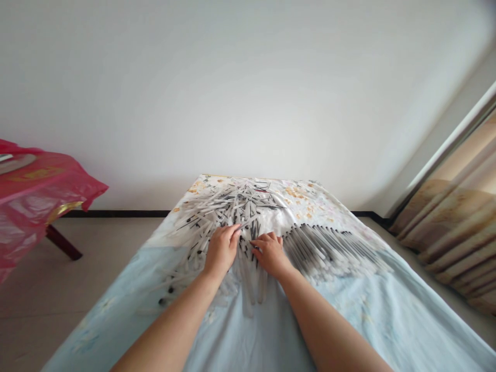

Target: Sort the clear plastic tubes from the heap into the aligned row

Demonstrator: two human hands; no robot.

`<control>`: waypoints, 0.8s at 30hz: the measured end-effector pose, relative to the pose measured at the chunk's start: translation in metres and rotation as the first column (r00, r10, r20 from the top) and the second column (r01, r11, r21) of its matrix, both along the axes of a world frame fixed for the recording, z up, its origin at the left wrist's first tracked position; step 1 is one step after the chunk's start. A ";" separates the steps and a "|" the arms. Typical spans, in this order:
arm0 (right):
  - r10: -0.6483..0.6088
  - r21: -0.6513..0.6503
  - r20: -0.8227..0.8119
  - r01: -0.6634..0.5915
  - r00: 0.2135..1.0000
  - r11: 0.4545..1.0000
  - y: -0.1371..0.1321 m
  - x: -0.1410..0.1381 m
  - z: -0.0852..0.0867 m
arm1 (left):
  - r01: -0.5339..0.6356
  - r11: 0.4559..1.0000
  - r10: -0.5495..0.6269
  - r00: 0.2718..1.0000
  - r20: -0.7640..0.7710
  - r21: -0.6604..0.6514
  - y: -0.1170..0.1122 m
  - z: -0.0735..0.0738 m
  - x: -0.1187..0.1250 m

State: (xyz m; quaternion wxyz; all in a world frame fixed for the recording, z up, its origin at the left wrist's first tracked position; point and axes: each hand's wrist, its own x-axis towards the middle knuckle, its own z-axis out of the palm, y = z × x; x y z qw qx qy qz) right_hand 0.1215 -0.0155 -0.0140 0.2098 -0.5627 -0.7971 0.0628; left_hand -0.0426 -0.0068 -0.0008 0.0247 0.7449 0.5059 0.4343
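A loose heap of thin pens (232, 206), pale-barrelled with dark ends, spreads over the cloth. My left hand (223, 248) is at the near side of this heap, its thumb and forefinger pinched on one pale pen (248, 223) that points to the right. Just right of it, my right hand (270, 252) has its fingers curled down among dark tips; whatever lies in them is hidden. Between the wrists, a few pale pens (248, 289) lie lengthwise on the cloth. Right of my right hand, several pens (329, 250) lie side by side in a slanted row, dark ends away from me.
The table or bed wears a blue cloth (248, 351) in front and a flowered white cloth (306, 201) behind. A wall (248, 93) rises past its far edge. At left stands a table with a red plastic cover (50, 181); a patterned curtain (457, 232) hangs at right.
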 end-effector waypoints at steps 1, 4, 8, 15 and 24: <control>-0.034 0.002 -0.002 0.034 0.999 0.999 0.001 0.004 0.001 | -0.003 1.000 0.003 1.000 -0.002 -0.003 0.000 0.000 0.000; -0.097 -0.002 -0.017 0.097 0.995 0.995 0.005 0.013 0.004 | -0.003 1.000 0.003 1.000 -0.002 -0.004 -0.001 0.001 0.000; -0.084 -0.049 -0.007 0.084 0.996 0.995 0.006 0.016 0.005 | 0.001 1.000 -0.001 1.000 -0.002 0.003 -0.001 0.001 0.000; -0.060 -0.085 -0.086 0.053 0.995 0.995 0.004 0.005 0.003 | 0.039 0.999 -0.039 0.998 -0.044 -0.013 0.000 -0.001 0.001; -0.169 -0.199 -0.909 -0.041 0.381 0.979 0.027 0.032 0.008 | 0.085 0.994 -0.089 0.994 -0.057 -0.064 0.002 -0.005 0.001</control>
